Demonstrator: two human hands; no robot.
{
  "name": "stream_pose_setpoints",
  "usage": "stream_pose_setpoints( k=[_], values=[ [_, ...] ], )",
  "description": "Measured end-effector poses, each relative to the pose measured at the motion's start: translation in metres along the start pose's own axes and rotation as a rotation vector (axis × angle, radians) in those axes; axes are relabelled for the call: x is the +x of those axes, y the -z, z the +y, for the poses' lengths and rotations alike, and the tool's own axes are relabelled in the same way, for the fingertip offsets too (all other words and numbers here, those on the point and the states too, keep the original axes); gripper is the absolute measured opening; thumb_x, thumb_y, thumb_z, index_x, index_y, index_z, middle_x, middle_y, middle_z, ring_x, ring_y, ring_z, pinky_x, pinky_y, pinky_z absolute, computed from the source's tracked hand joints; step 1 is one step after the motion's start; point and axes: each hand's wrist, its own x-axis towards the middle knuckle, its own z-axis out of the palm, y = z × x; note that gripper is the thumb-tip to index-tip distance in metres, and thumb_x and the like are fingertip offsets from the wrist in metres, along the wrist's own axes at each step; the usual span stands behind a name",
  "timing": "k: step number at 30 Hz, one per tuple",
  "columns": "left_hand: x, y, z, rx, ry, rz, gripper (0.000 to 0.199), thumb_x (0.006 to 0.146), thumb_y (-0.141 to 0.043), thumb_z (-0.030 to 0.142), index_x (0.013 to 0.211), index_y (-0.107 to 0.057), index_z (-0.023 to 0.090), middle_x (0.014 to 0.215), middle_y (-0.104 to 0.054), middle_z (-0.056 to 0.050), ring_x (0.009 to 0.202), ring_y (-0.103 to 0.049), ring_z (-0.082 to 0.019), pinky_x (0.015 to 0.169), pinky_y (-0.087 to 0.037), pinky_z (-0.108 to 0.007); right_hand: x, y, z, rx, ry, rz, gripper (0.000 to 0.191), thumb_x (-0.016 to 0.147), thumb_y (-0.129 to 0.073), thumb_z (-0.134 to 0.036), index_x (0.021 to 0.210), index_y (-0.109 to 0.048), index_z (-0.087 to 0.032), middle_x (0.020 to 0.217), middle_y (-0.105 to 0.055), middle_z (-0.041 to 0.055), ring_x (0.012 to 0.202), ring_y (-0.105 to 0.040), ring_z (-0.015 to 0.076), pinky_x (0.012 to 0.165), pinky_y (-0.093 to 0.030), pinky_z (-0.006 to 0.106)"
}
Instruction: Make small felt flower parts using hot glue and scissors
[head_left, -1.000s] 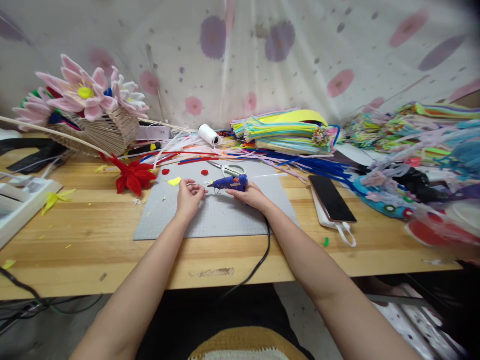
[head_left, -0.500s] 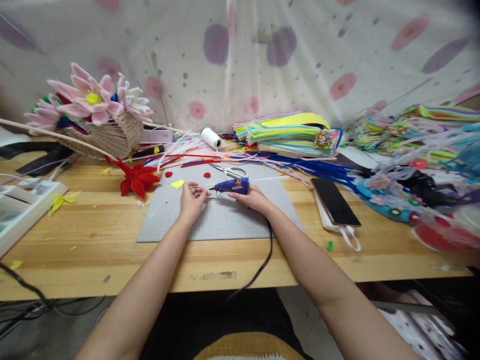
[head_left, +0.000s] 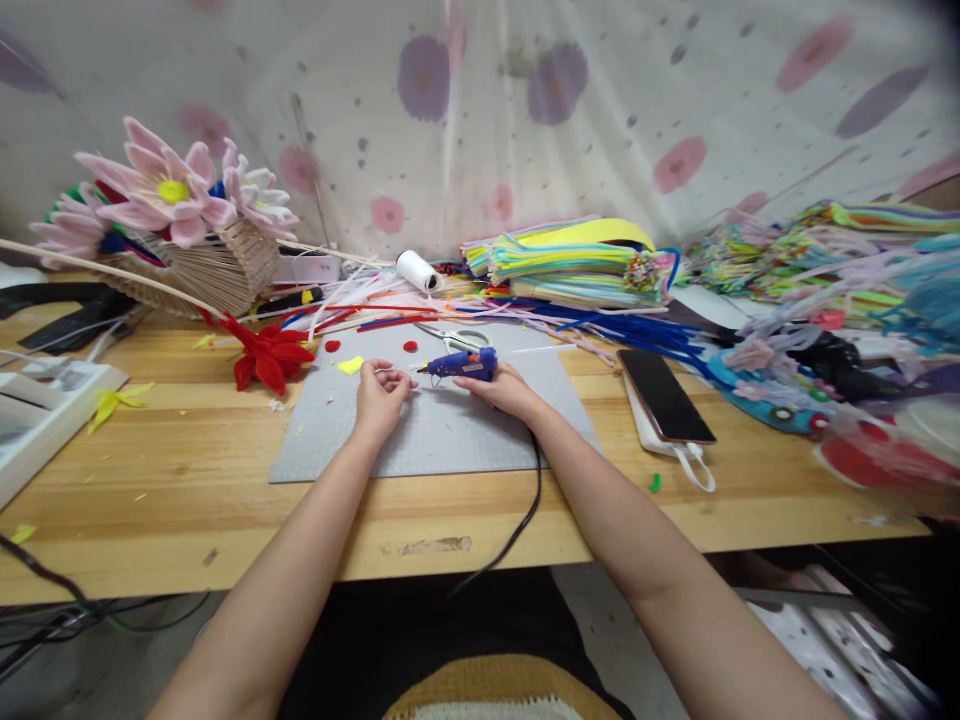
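My right hand (head_left: 506, 389) is wrapped round a blue hot glue gun (head_left: 463, 367), whose nozzle points left. Just off the nozzle, my left hand (head_left: 384, 395) is closed in a pinch; whatever sits between its fingertips is too small to make out. Both hands are over a grey cutting mat (head_left: 457, 440). Beyond them on the mat lie scissors (head_left: 469, 341) with pale handles, a yellow scrap (head_left: 350, 366) and two small red pieces, one of them a red disc (head_left: 410, 346). The gun's black cord (head_left: 517, 545) runs over the table's front edge.
Left of the mat lie a red fuzzy flower (head_left: 270, 358), a yellow flower piece (head_left: 115, 402) and a white power strip (head_left: 52, 420). Pink flowers (head_left: 161, 190) stand behind. Bundled pipe cleaners (head_left: 577, 262) and a white thread spool (head_left: 417, 271) line the back. A phone (head_left: 666, 396) lies right.
The view has shifted slightly, moving the whole scene a little left and up. Both hands keep nearly the same pose, the glue gun nozzle still close to my left fingertips.
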Motion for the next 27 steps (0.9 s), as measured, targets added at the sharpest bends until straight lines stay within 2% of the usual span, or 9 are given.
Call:
stream_pose_setpoints(
  k=[7,17,23,27],
  values=[
    [0.0003,0.0009,0.0,0.026,-0.015,-0.004,0.04,0.064,-0.064,0.023,0.089,-0.033,0.021,0.069,-0.058,0.005,0.063,-0.066,-0.014,0.056,-0.049,-0.022,-0.0019,-0.0022,-0.0021,0.037,0.005,-0.035,0.038,0.067,-0.063,-0.053,0.077,-0.065,-0.016,0.052,-0.051,-0.0031,0.053,-0.046,0.01,0.057,-0.038,0.024],
    [-0.0011,0.0002,0.0021,0.013,-0.003,0.01,0.04,0.063,-0.065,0.022,0.089,-0.034,0.021,0.069,-0.057,0.006,0.063,-0.066,-0.013,0.054,-0.049,-0.022,0.0001,0.0,0.0019,0.0,0.007,0.021,0.045,0.066,-0.062,-0.057,0.086,-0.067,-0.017,0.061,-0.057,-0.0011,0.059,-0.048,0.0113,0.061,-0.039,0.025],
    [-0.0007,0.0008,0.0013,0.015,-0.005,0.012,0.04,0.063,-0.065,0.023,0.089,-0.034,0.021,0.069,-0.057,0.006,0.063,-0.065,-0.012,0.055,-0.049,-0.022,0.0015,0.0009,0.0039,0.011,-0.012,0.051,0.044,0.067,-0.062,-0.057,0.083,-0.066,-0.016,0.057,-0.055,-0.0006,0.058,-0.049,0.0127,0.06,-0.039,0.025],
    [-0.0007,0.0002,0.002,0.009,-0.006,0.01,0.041,0.063,-0.065,0.023,0.089,-0.034,0.021,0.069,-0.058,0.006,0.063,-0.066,-0.013,0.055,-0.049,-0.022,0.0001,0.0012,0.0022,0.04,-0.016,0.02,0.046,0.066,-0.063,-0.058,0.084,-0.066,-0.016,0.056,-0.054,-0.0018,0.054,-0.046,0.011,0.057,-0.038,0.024]
  ],
)
